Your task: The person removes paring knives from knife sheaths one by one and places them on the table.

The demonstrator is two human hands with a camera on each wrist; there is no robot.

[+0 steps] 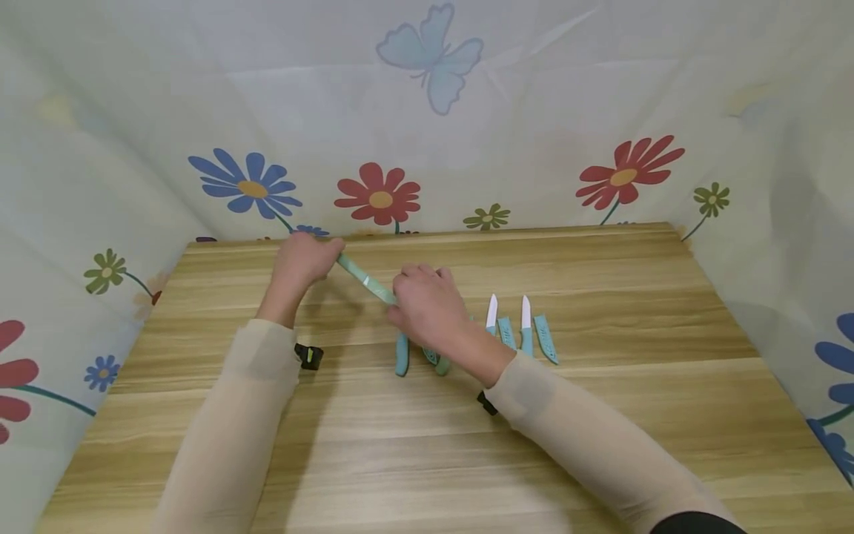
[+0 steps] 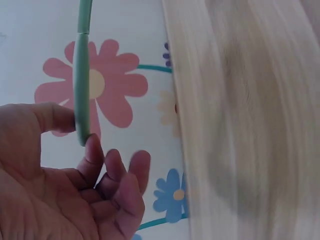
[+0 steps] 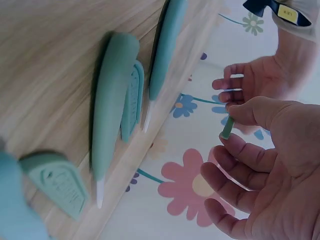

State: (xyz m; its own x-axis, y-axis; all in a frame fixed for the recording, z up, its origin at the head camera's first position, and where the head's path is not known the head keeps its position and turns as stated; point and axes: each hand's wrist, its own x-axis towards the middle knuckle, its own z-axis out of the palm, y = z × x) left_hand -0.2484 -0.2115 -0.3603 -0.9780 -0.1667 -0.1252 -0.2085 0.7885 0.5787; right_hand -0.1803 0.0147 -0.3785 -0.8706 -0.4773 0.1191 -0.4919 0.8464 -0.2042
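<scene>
Both hands hold one long mint-green sheathed knife (image 1: 365, 279) in the air above the wooden table (image 1: 600, 415). My left hand (image 1: 332, 251) pinches its far end between thumb and forefinger, and in the left wrist view the left hand (image 2: 80, 131) shows that pinch on the knife (image 2: 81, 75). My right hand (image 1: 397, 295) grips the near end. In the right wrist view the right hand (image 3: 230, 134) pinches the knife's green tip (image 3: 227, 126) between thumb and fingers.
Two teal-handled knives with white blades (image 1: 491, 313) (image 1: 525, 326) lie right of my hands, each beside a loose teal sheath (image 1: 507, 332) (image 1: 545, 339). More teal pieces (image 1: 402, 357) lie under my right wrist. A flowered cloth (image 1: 380, 194) walls the table on three sides.
</scene>
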